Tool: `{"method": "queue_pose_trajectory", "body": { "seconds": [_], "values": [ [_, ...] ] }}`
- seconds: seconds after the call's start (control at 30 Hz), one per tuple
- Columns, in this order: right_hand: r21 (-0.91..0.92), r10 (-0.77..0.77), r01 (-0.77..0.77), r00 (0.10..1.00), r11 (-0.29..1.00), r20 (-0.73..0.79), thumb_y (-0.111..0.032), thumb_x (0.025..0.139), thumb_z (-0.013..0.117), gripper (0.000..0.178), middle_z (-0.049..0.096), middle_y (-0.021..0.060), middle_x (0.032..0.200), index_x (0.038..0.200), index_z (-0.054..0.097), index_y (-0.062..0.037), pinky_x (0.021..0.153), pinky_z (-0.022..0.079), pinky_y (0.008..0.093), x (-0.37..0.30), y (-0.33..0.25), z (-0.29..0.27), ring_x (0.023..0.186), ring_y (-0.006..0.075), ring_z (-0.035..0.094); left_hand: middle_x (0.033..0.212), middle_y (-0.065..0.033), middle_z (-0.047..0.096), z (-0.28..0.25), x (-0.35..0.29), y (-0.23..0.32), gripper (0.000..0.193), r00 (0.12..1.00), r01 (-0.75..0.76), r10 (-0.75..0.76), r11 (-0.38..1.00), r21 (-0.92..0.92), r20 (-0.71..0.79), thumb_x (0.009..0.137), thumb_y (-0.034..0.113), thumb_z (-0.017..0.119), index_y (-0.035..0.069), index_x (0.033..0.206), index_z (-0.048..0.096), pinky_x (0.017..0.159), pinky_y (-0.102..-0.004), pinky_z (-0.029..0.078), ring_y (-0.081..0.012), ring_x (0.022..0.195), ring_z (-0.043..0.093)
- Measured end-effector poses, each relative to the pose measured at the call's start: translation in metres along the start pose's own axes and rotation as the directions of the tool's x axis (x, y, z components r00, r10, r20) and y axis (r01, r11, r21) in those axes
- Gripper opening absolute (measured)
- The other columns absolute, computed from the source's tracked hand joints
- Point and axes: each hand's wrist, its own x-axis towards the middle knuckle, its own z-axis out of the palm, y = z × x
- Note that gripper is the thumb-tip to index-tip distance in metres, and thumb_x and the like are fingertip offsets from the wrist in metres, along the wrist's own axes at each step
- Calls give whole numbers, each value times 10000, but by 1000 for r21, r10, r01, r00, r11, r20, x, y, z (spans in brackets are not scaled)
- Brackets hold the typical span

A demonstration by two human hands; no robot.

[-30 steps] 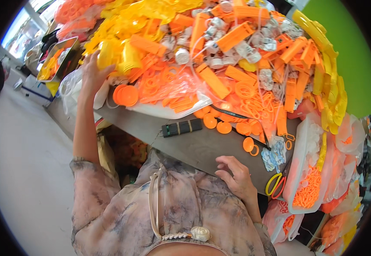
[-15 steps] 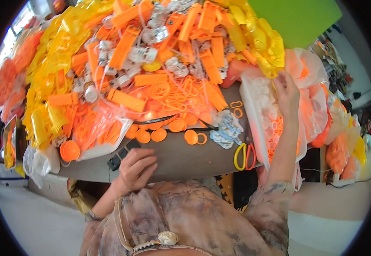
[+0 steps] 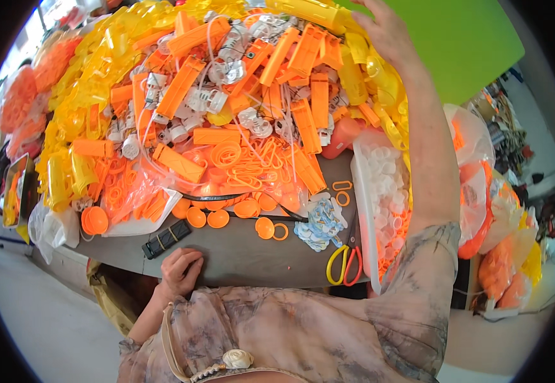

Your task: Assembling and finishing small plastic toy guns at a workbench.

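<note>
My right arm stretches far forward. My right hand (image 3: 385, 33) is over the yellow plastic shells (image 3: 352, 70) at the far right of the heap, beside a green board (image 3: 456, 51). Its fingers are apart and I see nothing in them; the upper edge cuts off the fingertips. By the near table edge my left hand (image 3: 182, 269) rests with fingers curled in and nothing visible inside. Just beyond it lies a black oblong bundle with light bands (image 3: 166, 239). Orange plastic cases (image 3: 182, 86) and white parts with wires (image 3: 207, 100) form the heap's middle.
Right of centre stands a white tray (image 3: 365, 220) of translucent caps and small orange pieces. Scissors (image 3: 344, 263) with yellow and red handles lie beside it, near blue-and-white printed pieces (image 3: 321, 223). Orange round cups (image 3: 218, 219) line the heap's front. Filled bags (image 3: 498, 281) stand at right.
My right hand has gone from beside the tray forward and left to the far yellow shells. My left hand has drawn back from the black bundle, its fingers curling more.
</note>
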Motion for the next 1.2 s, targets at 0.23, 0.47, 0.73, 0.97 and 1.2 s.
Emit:
{"method": "queue_pose_trajectory", "body": {
  "seconds": [0.23, 0.47, 0.73, 0.97, 1.2],
  "values": [
    [-18, 27, -24, 985, 1000, 172, -246, 846, 595, 256, 623, 161, 791, 885, 631, 4, 679, 459, 383, 60, 26, 58, 745, 265, 594, 801, -144, 628, 4, -2, 4, 140, 997, 21, -16, 997, 71, -72, 732, -32, 665, -13, 863, 619, 589, -311, 488, -271, 666, 617],
    [263, 107, -50, 973, 964, -206, -183, 863, 582, 180, 503, 57, 651, 826, 586, -7, 580, 381, 291, 40, -16, 2, 626, 127, 465, 808, -125, 625, 4, -6, 3, 162, 998, 21, -17, 998, 54, -64, 725, -5, 690, -14, 872, 622, 539, -290, 468, -211, 600, 585],
    [153, -270, 289, 954, 945, -133, -142, 850, 563, 248, 591, 124, 1083, 1081, 594, -56, 933, 427, 379, -88, -147, -46, 1033, 310, 566, 859, -138, 632, -7, -8, -1, 234, 998, 59, -59, 992, -108, 5, 720, 20, 714, -15, 936, 631, 573, -310, 487, -245, 669, 611],
    [455, -606, 480, 774, 750, 184, -87, 725, 630, 174, 526, 144, 1006, 869, 562, -17, 805, 516, 403, -273, -251, 24, 979, 326, 550, 993, -132, 581, -13, -13, -15, 253, 978, 209, -194, 902, -377, 77, 872, 52, 573, -29, 1111, 554, 699, -248, 451, -180, 790, 560],
    [450, -472, 331, 846, 830, 249, -112, 687, 608, 229, 534, 138, 995, 891, 586, -10, 858, 495, 399, -336, -293, 78, 1010, 308, 542, 1201, -194, 527, -15, -7, -15, 221, 998, 7, 11, 955, -296, 60, 895, 66, 515, -30, 1087, 570, 915, -361, 414, -308, 1082, 518]
  ]
}}
